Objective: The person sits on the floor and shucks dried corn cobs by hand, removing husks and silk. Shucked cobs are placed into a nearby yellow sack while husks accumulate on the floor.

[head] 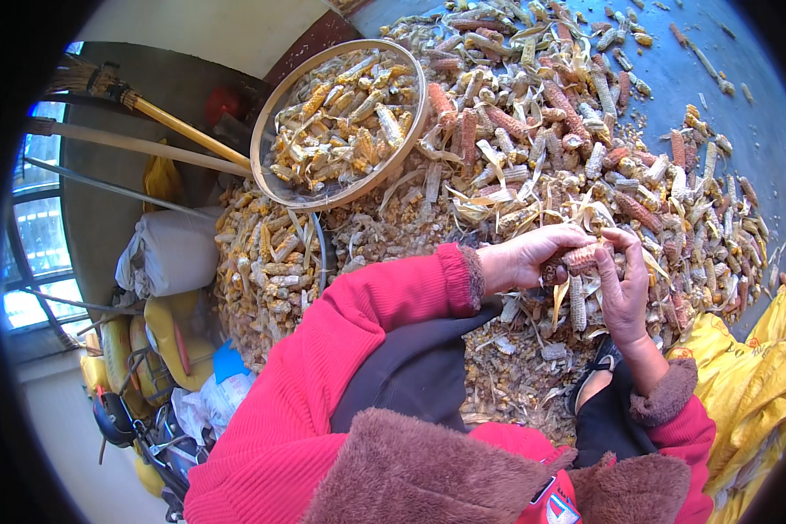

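Between my two hands is a reddish corn cob (581, 258), over a large heap of corn cobs (550, 157). My left hand (530, 257) is closed around the cob's left end, with its fingertips partly hidden. At the cob's right end, my right hand (623, 281) pinches it between thumb and fingers. A pale cob (577, 304) and dry husks lie just below the hands. Beyond my left forearm, a round sieve with a wooden rim (420, 111) holds many yellowish cobs.
Another pile of cobs (268, 262) lies left, beside a white sack (170, 252). A broom (190, 130) and poles lean towards the sieve. Yellow woven sacks (747, 386) lie at the right. Loose cobs are scattered on the blue-grey floor (753, 131).
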### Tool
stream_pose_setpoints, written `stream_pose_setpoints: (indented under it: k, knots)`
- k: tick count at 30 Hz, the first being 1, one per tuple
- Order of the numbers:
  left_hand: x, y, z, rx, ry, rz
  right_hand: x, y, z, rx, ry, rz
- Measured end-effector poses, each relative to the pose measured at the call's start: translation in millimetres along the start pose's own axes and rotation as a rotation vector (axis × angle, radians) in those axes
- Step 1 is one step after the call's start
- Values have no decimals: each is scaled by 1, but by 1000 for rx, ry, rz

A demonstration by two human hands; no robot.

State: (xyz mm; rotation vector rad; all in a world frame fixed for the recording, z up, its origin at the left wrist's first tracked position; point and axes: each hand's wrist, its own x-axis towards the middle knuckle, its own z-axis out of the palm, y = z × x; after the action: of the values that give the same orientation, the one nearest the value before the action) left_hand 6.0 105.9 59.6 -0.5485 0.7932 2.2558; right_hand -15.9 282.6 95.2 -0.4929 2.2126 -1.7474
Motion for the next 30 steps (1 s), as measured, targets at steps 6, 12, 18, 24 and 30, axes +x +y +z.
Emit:
stream_pose_setpoints:
  k: [6, 12, 18, 24, 30]
  knots:
    - [5, 6, -7, -243, -12, 17, 19, 27, -15, 942, 1, 552]
    - [20, -18, 14, 237, 90, 216, 4, 58, -4, 771, 52, 756]
    - [11, 5, 1, 862, 22, 397, 12, 48, -2, 724, 6, 784]
    - [29, 120, -137, 1504, 1327, 678, -4, 57, -32, 906, -50, 838]
    - [4, 143, -159, 1441, 1245, 511, -5, 43, -31, 986, -164, 783]
